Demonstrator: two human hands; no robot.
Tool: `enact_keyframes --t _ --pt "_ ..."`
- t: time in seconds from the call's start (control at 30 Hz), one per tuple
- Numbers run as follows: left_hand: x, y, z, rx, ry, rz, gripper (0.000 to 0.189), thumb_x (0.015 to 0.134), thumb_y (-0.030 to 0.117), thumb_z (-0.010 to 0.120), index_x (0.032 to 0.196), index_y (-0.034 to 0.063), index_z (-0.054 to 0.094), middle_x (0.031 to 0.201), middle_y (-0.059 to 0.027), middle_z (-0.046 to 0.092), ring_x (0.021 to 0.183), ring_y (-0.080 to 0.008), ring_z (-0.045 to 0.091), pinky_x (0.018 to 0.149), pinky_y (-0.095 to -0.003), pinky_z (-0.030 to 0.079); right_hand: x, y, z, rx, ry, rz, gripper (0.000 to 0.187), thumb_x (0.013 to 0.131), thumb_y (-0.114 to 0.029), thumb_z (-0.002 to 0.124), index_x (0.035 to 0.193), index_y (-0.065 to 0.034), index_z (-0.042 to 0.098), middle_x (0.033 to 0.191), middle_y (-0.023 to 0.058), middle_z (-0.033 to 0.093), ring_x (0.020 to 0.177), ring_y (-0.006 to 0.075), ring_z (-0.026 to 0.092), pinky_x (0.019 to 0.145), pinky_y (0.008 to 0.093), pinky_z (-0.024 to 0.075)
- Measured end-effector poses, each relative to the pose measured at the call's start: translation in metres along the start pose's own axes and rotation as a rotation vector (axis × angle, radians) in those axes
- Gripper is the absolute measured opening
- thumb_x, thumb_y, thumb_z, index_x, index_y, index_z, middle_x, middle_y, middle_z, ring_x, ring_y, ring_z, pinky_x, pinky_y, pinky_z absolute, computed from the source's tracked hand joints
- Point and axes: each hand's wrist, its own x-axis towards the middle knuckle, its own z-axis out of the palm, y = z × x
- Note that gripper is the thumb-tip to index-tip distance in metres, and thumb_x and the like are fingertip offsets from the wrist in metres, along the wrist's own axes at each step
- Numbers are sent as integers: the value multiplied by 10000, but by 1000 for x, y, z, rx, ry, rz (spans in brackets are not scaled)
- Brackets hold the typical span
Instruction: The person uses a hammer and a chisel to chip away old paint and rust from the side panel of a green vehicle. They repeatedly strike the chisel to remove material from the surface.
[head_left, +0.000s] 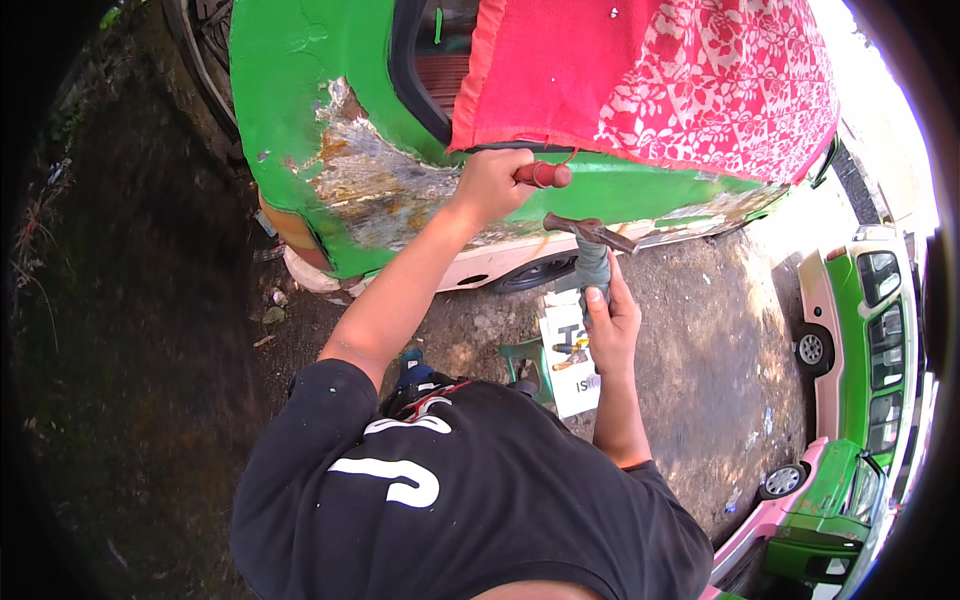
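Observation:
My left hand (491, 186) is closed around the red handle (547, 175) of a hand tool, against the green vehicle body (592, 187) just below the window edge. The tool's working end is hidden by the hand. Lower and to the right, my right hand (615, 326) grips a hammer (592, 262) by its grey-green wrapped handle. The hammer's metal head points up and stands apart from the red handle. Left of my left hand, a large patch (375, 180) of the body has lost its paint and shows rough, rust-stained material. A red floral cloth (697, 90) covers the vehicle's upper part and part of its window.
Below the hammer, a white printed board (574, 401) lies by a green plastic stool (525, 351). A yellow-and-black screwdriver (571, 347) and another small tool (568, 363) rest on the board. Green-and-pink vehicles (851, 352) stand at right. The ground (697, 420) is bare dirt.

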Motion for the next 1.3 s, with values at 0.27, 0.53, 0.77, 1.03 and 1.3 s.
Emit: enact_keyframes --t 0.27,0.53,0.77,1.03,1.3 --pt "-14 -3 -3 155 -33 197 123 675 120 697 707 113 579 644 -64 593 622 -299 607 506 -409 440 -11 -6 -12 396 110 28 566 993 -205 531 1474 2 315 754 14 544 521 16 400 437 155 331" --pt "-17 2 -14 143 1 281 193 737 139 699 644 104 534 607 -68 563 574 -280 591 487 -398 421 -9 -4 -12 418 63 30 574 993 -203 533 1473 16 307 742 8 531 519 13 397 435 158 314" --pt "-18 1 -9 176 42 312 257 766 146 702 621 97 495 577 -74 536 539 -292 570 475 -411 407 -15 -8 -10 338 46 12 552 988 -223 548 1437 29 350 800 21 541 539 20 414 452 172 329" --pt "-13 -1 -6 132 62 294 193 708 123 713 658 104 527 601 -67 569 565 -289 598 487 -395 432 -19 6 4 -30 148 -418 407 978 -292 572 1229 13 477 786 82 539 592 91 463 465 217 358" --pt "-6 0 -9 125 91 222 139 722 100 696 686 92 562 638 -90 587 602 -307 609 506 -398 443 -10 -8 0 -281 87 -413 405 982 -241 555 1293 4 469 801 57 579 620 73 481 514 201 380"
